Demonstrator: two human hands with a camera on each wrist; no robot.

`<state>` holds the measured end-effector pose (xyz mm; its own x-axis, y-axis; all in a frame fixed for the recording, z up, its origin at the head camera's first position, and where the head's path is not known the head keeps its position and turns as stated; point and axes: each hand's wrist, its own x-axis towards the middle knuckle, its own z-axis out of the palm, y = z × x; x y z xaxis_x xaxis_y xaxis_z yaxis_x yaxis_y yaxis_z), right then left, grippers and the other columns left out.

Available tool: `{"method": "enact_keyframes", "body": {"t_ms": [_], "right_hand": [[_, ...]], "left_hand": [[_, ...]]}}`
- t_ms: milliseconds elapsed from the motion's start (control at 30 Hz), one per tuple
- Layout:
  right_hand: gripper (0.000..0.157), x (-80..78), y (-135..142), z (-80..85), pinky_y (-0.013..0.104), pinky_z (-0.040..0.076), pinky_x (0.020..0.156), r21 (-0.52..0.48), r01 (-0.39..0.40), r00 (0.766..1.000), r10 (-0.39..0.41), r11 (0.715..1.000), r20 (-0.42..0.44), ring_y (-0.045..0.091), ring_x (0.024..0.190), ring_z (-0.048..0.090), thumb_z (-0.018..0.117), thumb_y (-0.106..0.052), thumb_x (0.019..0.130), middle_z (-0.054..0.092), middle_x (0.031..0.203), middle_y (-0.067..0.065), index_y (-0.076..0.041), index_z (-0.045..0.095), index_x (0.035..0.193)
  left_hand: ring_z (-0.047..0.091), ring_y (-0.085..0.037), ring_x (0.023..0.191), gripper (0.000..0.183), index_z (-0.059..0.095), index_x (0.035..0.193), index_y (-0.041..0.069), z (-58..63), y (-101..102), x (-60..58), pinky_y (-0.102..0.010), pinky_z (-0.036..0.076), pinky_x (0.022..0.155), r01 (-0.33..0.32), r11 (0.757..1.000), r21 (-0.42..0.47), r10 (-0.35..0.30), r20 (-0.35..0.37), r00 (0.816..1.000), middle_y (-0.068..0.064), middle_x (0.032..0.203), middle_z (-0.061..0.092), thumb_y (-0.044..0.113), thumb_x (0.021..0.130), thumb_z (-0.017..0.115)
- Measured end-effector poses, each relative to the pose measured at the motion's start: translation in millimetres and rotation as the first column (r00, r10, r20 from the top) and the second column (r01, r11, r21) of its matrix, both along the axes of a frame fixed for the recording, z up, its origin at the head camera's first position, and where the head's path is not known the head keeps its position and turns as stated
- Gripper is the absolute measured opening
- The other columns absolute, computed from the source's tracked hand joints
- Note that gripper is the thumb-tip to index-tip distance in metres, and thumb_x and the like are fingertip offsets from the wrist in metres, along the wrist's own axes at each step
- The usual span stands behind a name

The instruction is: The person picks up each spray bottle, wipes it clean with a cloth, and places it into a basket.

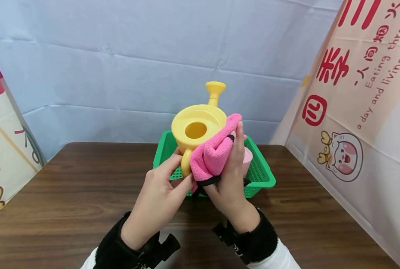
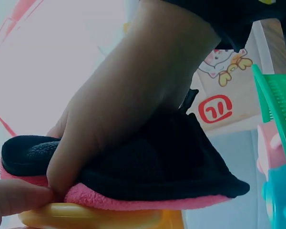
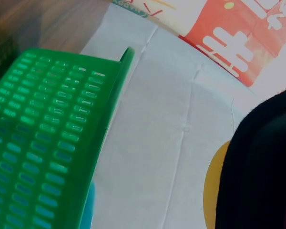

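Note:
A yellow toy watering can (image 1: 183, 121) is tilted above a green basket (image 1: 268, 182), its spout pointing up and away. My left hand (image 1: 163, 192) grips the can's handle between thumb and fingers. With my right hand (image 1: 233, 179) I hold a folded pink cloth (image 1: 208, 158) with black edging against the can's right side. In the left wrist view, the black underside of the cloth (image 2: 148, 167) covers most of the right palm, and the left thumb touches near the cloth's edge. A dark shape and a bit of the yellow can (image 3: 214, 183) show in the right wrist view.
A pink item (image 1: 247, 160) sits inside the basket's right side. A blue toy part (image 2: 280, 198) shows near the basket in the left wrist view. The basket stands on a dark wooden table (image 1: 68, 194), with a pale blue cloth backdrop (image 1: 119, 82) behind and printed sheets at both sides.

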<state>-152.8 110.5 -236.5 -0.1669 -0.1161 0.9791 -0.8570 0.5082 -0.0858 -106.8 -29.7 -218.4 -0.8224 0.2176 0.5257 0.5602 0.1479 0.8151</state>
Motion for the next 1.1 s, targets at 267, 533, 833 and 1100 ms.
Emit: {"method": "enact_keyframes", "body": {"t_ms": [267, 533, 833, 1100], "right_hand": [[0.073, 7.2, -2.1, 3.0, 0.043, 0.029, 0.091, -0.09, -0.038, 0.999, 0.04, 0.995, 0.015, 0.034, 0.118, 0.024, 0.056, -0.03, 0.079, 0.017, 0.13, 0.029, 0.003, 0.015, 0.129], [0.059, 6.7, 11.3, 10.7, 0.033, 0.036, 0.085, -0.256, -0.332, 0.893, 0.39, 0.908, 0.223, 0.027, 0.097, 0.043, 0.058, -0.007, 0.073, 0.042, 0.108, 0.02, 0.013, 0.025, 0.118], [0.019, -15.5, 31.0, -5.4, 0.029, 0.043, 0.07, -0.51, -0.494, 0.643, 0.691, 0.704, 0.331, 0.018, 0.074, 0.051, 0.038, -0.009, 0.083, 0.05, 0.084, 0.009, -0.001, 0.047, 0.098], [0.048, -0.5, 6.1, 3.7, 0.032, 0.034, 0.083, -0.082, -0.224, 0.961, 0.234, 0.971, 0.147, 0.02, 0.091, 0.048, 0.052, -0.022, 0.081, 0.05, 0.097, 0.018, 0.016, 0.035, 0.104]], "left_hand": [[0.038, -0.002, 0.109, 0.009, 0.053, 0.087, 0.015, -4.5, 1.0, -5.7, -0.023, 0.047, 0.068, -0.053, 0.996, -0.07, 0.048, -0.072, 0.996, 0.006, 0.103, 0.053, 0.01, 0.079, 0.057], [0.039, -0.001, 0.109, 0.012, 0.056, 0.09, 0.015, -8.8, -4.0, -8.7, -0.021, 0.047, 0.066, -0.071, 0.989, -0.129, 0.055, -0.119, 0.991, 0.01, 0.112, 0.05, 0.011, 0.078, 0.057], [0.045, -0.003, 0.104, 0.026, 0.054, 0.108, 0.013, -7.6, -8.4, -5.8, -0.022, 0.046, 0.07, 0.023, 0.996, -0.087, -0.031, -0.087, 0.996, 0.012, 0.122, 0.042, 0.014, 0.082, 0.056], [0.04, -0.004, 0.109, 0.017, 0.053, 0.098, 0.013, -12.4, -4.8, -9.0, -0.021, 0.047, 0.067, -0.01, 0.999, -0.041, 0.007, -0.071, 0.997, 0.008, 0.118, 0.046, 0.021, 0.083, 0.054]]}}
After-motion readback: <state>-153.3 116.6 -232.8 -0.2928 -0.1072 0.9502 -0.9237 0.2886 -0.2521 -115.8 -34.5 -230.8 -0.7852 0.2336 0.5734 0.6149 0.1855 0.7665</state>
